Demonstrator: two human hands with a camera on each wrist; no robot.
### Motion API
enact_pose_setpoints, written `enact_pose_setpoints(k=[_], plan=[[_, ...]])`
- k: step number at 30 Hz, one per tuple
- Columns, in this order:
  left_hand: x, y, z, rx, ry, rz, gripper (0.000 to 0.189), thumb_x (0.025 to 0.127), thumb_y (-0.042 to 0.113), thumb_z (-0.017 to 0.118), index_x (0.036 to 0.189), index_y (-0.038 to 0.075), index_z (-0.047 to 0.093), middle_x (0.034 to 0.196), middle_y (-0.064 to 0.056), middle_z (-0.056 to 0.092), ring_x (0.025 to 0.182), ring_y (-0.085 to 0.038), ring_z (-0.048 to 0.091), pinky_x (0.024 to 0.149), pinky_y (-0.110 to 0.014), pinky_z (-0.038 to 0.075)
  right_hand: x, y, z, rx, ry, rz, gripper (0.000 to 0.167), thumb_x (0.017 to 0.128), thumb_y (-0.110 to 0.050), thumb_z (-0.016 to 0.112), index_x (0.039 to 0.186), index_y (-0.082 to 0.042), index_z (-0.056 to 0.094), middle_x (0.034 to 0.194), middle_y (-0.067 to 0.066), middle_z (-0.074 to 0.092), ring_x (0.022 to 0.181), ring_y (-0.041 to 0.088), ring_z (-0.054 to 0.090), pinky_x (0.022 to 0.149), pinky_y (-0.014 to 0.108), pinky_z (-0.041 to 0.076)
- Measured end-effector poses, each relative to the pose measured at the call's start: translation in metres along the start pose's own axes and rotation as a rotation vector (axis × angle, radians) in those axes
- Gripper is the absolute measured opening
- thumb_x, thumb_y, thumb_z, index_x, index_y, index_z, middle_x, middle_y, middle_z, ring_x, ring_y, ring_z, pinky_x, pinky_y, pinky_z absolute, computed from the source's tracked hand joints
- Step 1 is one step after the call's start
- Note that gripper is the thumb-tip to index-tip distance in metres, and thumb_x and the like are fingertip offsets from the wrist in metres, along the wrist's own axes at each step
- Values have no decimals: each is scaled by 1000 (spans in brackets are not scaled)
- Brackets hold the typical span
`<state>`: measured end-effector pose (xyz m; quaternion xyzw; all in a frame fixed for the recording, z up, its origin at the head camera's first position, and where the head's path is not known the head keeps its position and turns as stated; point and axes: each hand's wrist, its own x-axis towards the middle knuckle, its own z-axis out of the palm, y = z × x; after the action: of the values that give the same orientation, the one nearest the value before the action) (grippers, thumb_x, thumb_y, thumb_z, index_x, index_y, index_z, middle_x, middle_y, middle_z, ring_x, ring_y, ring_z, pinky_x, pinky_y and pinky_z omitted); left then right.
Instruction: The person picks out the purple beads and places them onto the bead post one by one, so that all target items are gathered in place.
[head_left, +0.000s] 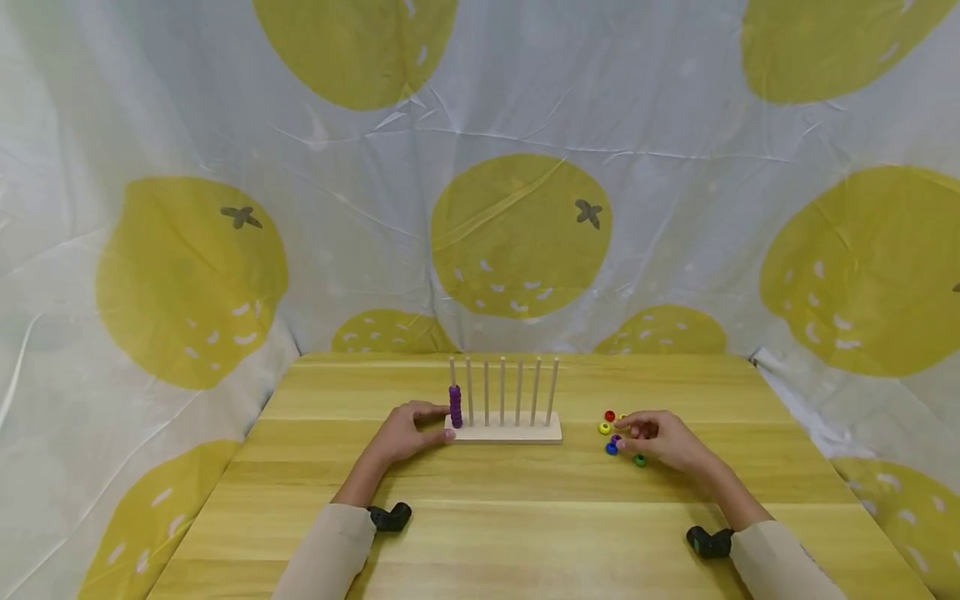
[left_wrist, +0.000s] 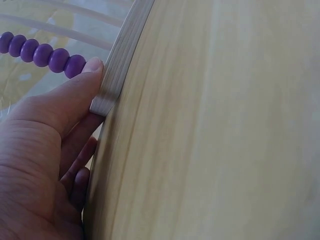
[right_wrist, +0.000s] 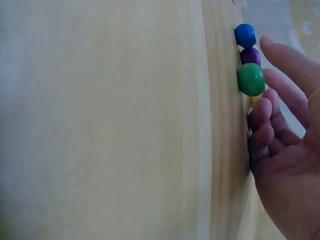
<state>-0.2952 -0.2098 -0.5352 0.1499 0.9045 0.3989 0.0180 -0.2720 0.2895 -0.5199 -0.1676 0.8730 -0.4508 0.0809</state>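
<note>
A pale wooden peg stand with several upright pegs is on the table, and its leftmost peg carries a stack of purple beads. My left hand grips the left end of its base. The thumb lies on top of the base beside the lowest purple bead. Over at the loose beads, my right hand has thumb and forefinger spread apart near a small purple bead. A blue bead and a green bead sit close to these fingertips. The other right fingers curl loosely beside the table.
A red bead and a yellow bead lie left of the right hand; another yellow bead is partly hidden behind its fingers. The wooden table ends at a lemon-print cloth. Black wrist cameras are on both wrists.
</note>
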Motion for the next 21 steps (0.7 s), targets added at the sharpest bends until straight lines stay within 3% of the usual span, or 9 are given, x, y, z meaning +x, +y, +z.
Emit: enact_pose_setpoints(k=[7,21], plan=[[-4,0,-1,1,-8,-16,52,84,48,84,130,25,73,136,-6,69,134,-35,57,115,-56,43,1,5,5,-9,-45,8,36,92,-24,79,121,-4,73,90,5,57,75,11,48,61,23,41],[-1,1,0,-5,4,6,52,85,49,83,130,25,73,135,-5,70,133,-33,59,115,-55,43,1,0,2,-44,-31,25,31,92,-22,79,119,-6,75,88,4,55,74,11,47,61,23,40]])
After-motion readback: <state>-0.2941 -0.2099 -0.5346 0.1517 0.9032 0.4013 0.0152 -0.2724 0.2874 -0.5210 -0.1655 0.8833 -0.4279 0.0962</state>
